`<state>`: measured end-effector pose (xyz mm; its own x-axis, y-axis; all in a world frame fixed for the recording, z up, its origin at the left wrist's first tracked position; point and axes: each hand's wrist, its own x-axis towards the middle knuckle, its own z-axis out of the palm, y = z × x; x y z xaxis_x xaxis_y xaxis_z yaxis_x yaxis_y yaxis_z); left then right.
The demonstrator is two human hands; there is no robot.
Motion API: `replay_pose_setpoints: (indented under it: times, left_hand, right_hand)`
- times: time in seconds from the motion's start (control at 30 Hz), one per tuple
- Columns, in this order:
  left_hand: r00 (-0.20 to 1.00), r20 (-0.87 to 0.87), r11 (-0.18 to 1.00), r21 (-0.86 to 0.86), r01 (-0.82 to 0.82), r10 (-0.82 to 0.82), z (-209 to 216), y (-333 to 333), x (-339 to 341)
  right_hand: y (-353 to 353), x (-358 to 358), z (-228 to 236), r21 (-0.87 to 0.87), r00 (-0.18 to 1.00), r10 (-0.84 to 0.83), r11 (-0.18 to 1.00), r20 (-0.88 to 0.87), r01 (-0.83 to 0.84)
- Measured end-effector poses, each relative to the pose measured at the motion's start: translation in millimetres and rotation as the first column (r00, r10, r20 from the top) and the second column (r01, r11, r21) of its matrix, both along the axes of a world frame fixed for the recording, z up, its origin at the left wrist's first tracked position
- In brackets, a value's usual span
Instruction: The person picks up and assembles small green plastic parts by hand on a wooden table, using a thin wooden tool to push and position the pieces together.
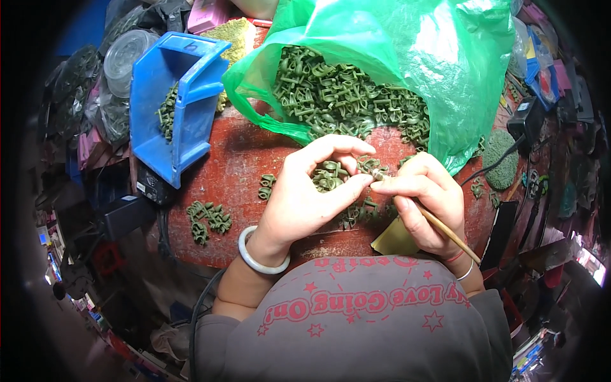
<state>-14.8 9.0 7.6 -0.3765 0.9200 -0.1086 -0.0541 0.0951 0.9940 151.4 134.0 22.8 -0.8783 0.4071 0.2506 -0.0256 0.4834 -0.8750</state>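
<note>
My left hand (299, 204) pinches a small dark-green ring-shaped piece (377, 170) between thumb and fingers, above the red worktop (242, 172). A thin tool with a wooden handle (453, 237) is gripped in my right hand (429, 200), its tip end meeting the piece; the fingers hide the exact contact. Loose green ring-shaped pieces (329, 176) lie under and between my hands. A smaller cluster of the same pieces (209, 219) sits to the left. Farther off, many more (344, 92) fill the mouth of a green plastic bag (468, 70).
A blue bin (149, 121) with some green pieces stands at the left, by a yellow sponge-like block (237, 39). An olive sheet (396, 239) lies beneath my right hand. At the right are a green oval pad (501, 159) and a corded black adapter (527, 120).
</note>
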Motion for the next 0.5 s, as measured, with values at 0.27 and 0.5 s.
replay_pose_setpoints:
  times: [0.27,0.5]
  left_hand:
    - [0.993,-0.057,0.994,0.036,-0.103,0.105,-3,-1,-1]
    - [0.483,0.867,0.938,0.259,-0.230,-0.121,3,-5,-13]
  right_hand:
    - [1,1,2,-0.218,0.989,-0.141,0.965,0.038,0.146]
    - [16,-21,-17,0.515,0.944,-0.322,0.797,-0.077,0.314]
